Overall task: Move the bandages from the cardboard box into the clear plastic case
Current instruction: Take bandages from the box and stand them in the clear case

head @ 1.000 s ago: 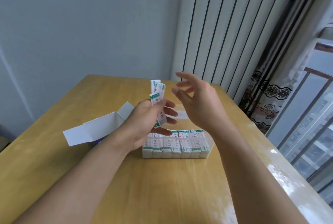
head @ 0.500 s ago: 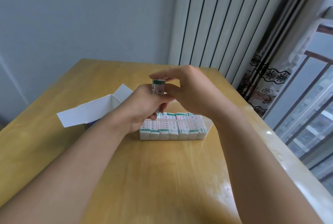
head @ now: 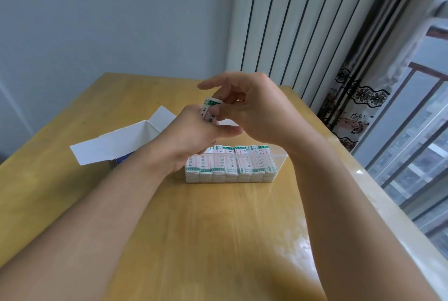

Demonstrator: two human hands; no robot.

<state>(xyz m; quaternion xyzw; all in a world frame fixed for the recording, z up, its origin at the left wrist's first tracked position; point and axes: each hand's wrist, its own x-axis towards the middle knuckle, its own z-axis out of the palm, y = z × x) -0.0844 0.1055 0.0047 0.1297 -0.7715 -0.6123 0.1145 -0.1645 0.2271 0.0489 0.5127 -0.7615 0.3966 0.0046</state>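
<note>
At frame centre, both hands meet above the clear plastic case (head: 278, 162): left hand (head: 194, 136) and right hand (head: 257, 111) have their fingers (head: 225, 100) pinched together on a small stack of bandages (head: 209, 109), white wrappers with green bands. More bandages fill the case in upright rows. Left of it on the bench (head: 218, 228) stands the open cardboard box (head: 126, 140).

A second ago your right hand (head: 254, 111) hung open beside the bandages (head: 210, 109); now its fingers pinch their top edge at frame centre, meeting your left hand (head: 194, 140), and the fanned bandages are squared together.
</note>
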